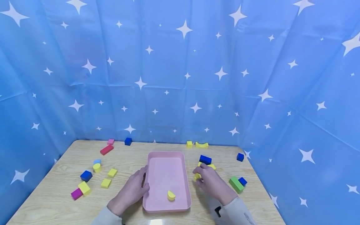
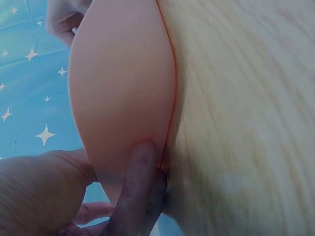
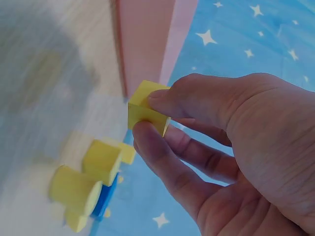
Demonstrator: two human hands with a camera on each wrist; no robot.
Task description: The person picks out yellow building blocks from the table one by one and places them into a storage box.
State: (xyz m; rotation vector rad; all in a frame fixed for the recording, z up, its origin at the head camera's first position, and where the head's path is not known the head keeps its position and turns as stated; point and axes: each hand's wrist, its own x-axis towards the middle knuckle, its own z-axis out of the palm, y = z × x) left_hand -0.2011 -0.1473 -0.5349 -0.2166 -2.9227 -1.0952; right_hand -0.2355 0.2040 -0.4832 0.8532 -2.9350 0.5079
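Observation:
A pink tray [image 1: 166,175] lies on the table with one yellow half-round block [image 1: 171,196] inside. My left hand [image 1: 132,190] holds the tray's left side, fingers on the outer wall [image 2: 123,98] and thumb at the rim. To the right of the tray, my right hand [image 1: 209,181] pinches a small yellow block [image 3: 147,108] between thumb and fingers. That block is held above the table, near the tray's outer wall. Beyond this hand sit a blue block [image 1: 205,159], a yellow cylinder [image 3: 74,189] and a yellow block [image 3: 102,161], partly hidden in the head view.
Several yellow, blue, red and purple blocks [image 1: 76,194] lie scattered left of the tray. A green block [image 1: 236,184] and blue cube [image 1: 242,181] sit at the right. A yellow arch [image 1: 202,145] lies at the back edge, before a starry blue curtain [image 1: 168,68].

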